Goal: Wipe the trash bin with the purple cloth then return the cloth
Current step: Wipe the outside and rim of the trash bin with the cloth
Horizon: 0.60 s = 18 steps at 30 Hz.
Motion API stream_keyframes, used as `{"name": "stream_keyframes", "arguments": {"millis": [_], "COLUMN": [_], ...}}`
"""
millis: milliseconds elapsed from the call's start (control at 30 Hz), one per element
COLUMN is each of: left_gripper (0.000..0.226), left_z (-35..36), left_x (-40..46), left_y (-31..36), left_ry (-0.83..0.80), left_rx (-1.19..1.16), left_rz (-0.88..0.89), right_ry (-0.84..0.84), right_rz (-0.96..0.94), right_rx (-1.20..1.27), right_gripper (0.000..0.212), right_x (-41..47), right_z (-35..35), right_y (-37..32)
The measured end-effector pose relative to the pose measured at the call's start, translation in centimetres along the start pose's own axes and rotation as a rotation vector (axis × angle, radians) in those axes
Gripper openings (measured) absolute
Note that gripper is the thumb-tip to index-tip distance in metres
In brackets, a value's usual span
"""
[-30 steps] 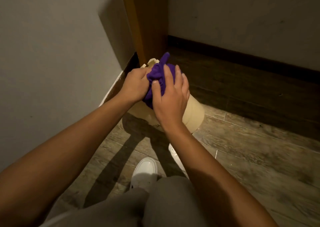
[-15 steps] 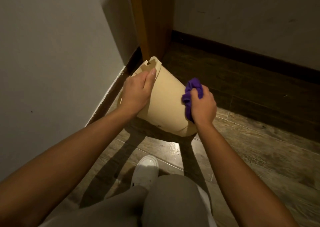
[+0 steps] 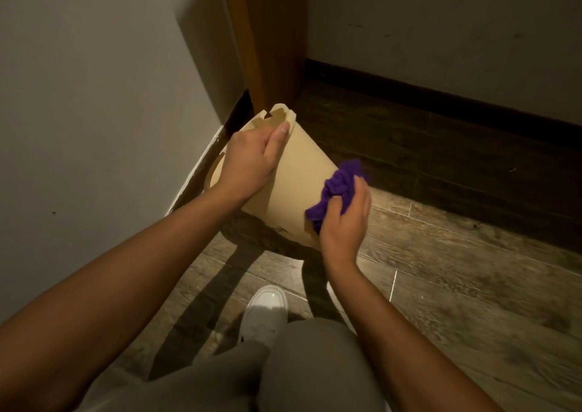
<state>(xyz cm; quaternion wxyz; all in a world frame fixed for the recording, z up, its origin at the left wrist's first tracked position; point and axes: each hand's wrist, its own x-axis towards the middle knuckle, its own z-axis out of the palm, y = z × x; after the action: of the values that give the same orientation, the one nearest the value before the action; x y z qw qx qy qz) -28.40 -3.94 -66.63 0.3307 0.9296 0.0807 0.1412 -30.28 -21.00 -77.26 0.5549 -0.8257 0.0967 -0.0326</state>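
Observation:
A beige trash bin (image 3: 299, 185) is tilted with its open rim toward the left wall and its base toward me. My left hand (image 3: 252, 163) grips the bin near the rim, thumb lying along its side. My right hand (image 3: 346, 219) is closed around a bunched purple cloth (image 3: 338, 188) and presses it against the bin's lower right side, close to the base.
A grey wall (image 3: 94, 112) runs along the left with a dark skirting board. A wooden door frame (image 3: 267, 40) stands just behind the bin. Wood-look floor (image 3: 456, 270) spreads to the right. My white shoe (image 3: 264, 311) and grey trouser leg are below the bin.
The cloth moved from the top of the bin, where both hands met, down its right side toward the base. My left hand now holds the rim, and the bin is tipped further.

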Motion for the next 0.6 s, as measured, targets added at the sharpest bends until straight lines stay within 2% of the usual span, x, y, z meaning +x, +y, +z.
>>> {"name": "stream_keyframes", "arguments": {"millis": [200,300,467,600], "left_gripper": [0.043,0.039,0.034,0.036], "left_z": [0.2,0.0,-0.6,-0.4], "left_x": [0.4,-0.5,-2.2,-2.9], "left_y": [1.2,0.8,-1.1,-0.9], "left_ry": [-0.051,-0.031,-0.087,-0.071], "left_rx": [-0.007,-0.015,-0.048,0.010], "left_rz": [0.107,0.140,0.088,0.125], "right_ry": [-0.132,-0.221,-0.560,-0.571], "right_rz": [-0.279,-0.099,0.096,0.243], "right_rx": [0.094,0.092,-0.074,-0.096], "right_gripper": [0.046,0.038,0.039,0.037], "right_x": [0.3,4.9,11.3,11.4], "right_z": [1.1,1.4,2.1,0.8], "right_y": [-6.2,-8.5,-6.3,-1.3]}}
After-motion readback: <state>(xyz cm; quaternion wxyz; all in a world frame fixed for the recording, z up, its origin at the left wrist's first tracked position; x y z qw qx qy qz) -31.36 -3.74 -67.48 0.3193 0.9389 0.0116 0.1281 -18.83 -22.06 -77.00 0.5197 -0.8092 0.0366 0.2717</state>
